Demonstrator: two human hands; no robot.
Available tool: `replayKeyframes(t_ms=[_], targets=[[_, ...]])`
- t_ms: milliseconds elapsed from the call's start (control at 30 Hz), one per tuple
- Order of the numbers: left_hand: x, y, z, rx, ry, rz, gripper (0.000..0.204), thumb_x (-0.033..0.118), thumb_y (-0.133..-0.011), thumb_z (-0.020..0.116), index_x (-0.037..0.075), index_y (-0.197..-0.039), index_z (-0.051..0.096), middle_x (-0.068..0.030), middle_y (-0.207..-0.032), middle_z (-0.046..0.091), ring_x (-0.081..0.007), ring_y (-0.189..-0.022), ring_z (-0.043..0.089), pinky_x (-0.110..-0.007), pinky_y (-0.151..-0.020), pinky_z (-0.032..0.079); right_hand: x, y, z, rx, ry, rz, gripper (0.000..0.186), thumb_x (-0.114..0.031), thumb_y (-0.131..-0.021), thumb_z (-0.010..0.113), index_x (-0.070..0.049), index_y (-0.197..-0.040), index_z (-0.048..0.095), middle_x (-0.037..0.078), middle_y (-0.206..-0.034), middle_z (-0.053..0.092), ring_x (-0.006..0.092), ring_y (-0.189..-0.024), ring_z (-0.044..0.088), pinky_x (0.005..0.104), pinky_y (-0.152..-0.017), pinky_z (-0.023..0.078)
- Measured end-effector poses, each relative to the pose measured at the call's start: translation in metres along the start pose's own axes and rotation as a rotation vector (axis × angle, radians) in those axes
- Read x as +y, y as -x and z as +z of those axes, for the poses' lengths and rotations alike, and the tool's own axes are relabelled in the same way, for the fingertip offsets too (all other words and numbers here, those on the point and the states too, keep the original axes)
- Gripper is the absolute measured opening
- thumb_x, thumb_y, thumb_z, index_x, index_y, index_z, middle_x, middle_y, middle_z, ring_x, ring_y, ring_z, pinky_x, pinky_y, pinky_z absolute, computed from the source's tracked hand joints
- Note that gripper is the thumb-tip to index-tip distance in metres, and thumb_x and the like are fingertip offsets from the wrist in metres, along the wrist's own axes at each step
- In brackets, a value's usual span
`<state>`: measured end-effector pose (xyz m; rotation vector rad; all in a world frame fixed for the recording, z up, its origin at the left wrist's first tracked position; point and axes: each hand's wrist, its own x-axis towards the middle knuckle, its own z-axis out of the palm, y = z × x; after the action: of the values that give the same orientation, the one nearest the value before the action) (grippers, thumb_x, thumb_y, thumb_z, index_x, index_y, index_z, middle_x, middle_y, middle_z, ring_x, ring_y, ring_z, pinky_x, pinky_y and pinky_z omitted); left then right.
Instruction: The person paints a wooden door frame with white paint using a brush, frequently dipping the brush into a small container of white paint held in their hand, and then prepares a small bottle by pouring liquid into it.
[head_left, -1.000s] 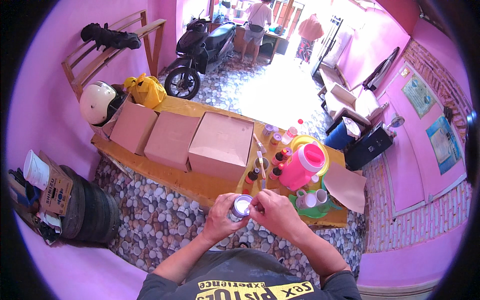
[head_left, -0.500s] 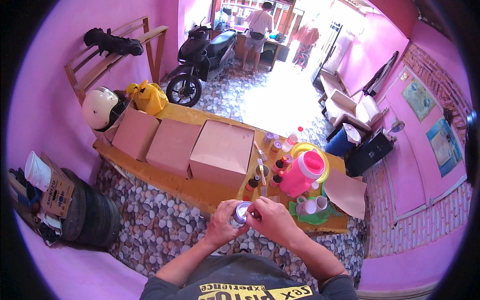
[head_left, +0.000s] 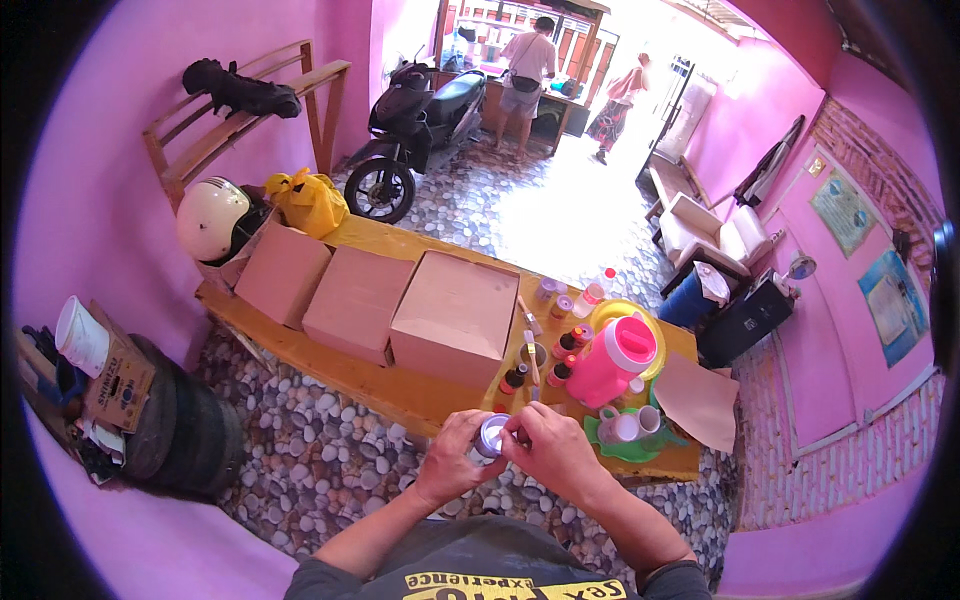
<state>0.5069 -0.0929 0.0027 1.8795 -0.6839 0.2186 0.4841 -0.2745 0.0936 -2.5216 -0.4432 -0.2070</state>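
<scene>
My left hand is closed around a small jar with a lavender rim and a whitish top, held upright just off the table's near edge. My right hand has its fingers pinched together at the right side of the jar's rim. What those fingertips grip is too small to make out. Just beyond my hands, a paintbrush and a dark bottle are on the yellow-brown table.
Three cardboard boxes line the table's left and middle. On the right are a pink jug, several dark bottles, a green tray with mugs, and a cardboard sheet. Beyond stand a scooter and two people.
The table and room have shifted slightly right and down in view. My hands stay at the jar, with the right fingers still at its rim. The person near the doorway has shifted stance.
</scene>
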Motion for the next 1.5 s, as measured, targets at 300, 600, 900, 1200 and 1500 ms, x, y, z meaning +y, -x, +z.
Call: replayKeyframes(t_ms=[300,600,900,1200,1500], targets=[[-0.004,0.004,-0.004,-0.007,-0.005,-0.012,0.063,0.023,-0.075,0.088,0.004,-0.129,0.062,-0.0147,-0.122,0.064,-0.0347,-0.115,0.062,-0.044,-0.102,0.051,0.002,0.003,-0.007,-0.043,-0.002,0.023,0.019,-0.02,-0.091,0.071,-0.004,-0.094,0.062,0.012,-0.084,0.063,0.0317,-0.075,0.069,0.043,-0.068,0.057],[-0.003,0.005,-0.003,0.019,-0.004,0.004,0.062,0.024,-0.075,0.089,0.005,-0.129,0.063,-0.0142,-0.122,0.064,-0.0344,-0.115,0.062,-0.044,-0.101,0.052,0.003,-0.003,-0.005,0.022,0.041,-0.008,0.019,-0.017,-0.087,0.077,-0.002,-0.091,0.064,0.012,-0.082,0.065,0.0277,-0.074,0.071,0.0391,-0.068,0.058],[0.004,0.006,-0.006,0.015,-0.001,-0.019,0.064,0.02,-0.073,0.09,0.005,-0.129,0.063,-0.0142,-0.123,0.064,-0.0335,-0.116,0.062,-0.043,-0.101,0.052,-0.003,-0.001,-0.002,-0.034,-0.024,-0.013,0.018,-0.016,-0.087,0.077,-0.003,-0.09,0.065,0.012,-0.082,0.064,0.0287,-0.073,0.071,0.0402,-0.066,0.058],[-0.001,0.005,-0.009,0.038,-0.017,0.013,0.062,0.021,-0.074,0.089,0.002,-0.127,0.062,-0.0152,-0.121,0.064,-0.0345,-0.113,0.063,-0.044,-0.1,0.051,-0.006,-0.002,-0.01,-0.04,-0.061,0.007,0.017,-0.014,-0.086,0.077,-0.002,-0.089,0.065,0.012,-0.083,0.065,0.0279,-0.072,0.07,0.0385,-0.067,0.058],[0.001,0.008,-0.011,0.048,0.017,-0.025,0.064,0.022,-0.073,0.09,0.003,-0.128,0.062,-0.0154,-0.121,0.064,-0.0346,-0.114,0.062,-0.044,-0.101,0.051,-0.005,-0.006,-0.01,-0.005,0.031,0.003,0.016,-0.016,-0.089,0.073,-0.003,-0.091,0.063,0.013,-0.085,0.065,0.03,-0.073,0.07,0.0414,-0.066,0.058]])
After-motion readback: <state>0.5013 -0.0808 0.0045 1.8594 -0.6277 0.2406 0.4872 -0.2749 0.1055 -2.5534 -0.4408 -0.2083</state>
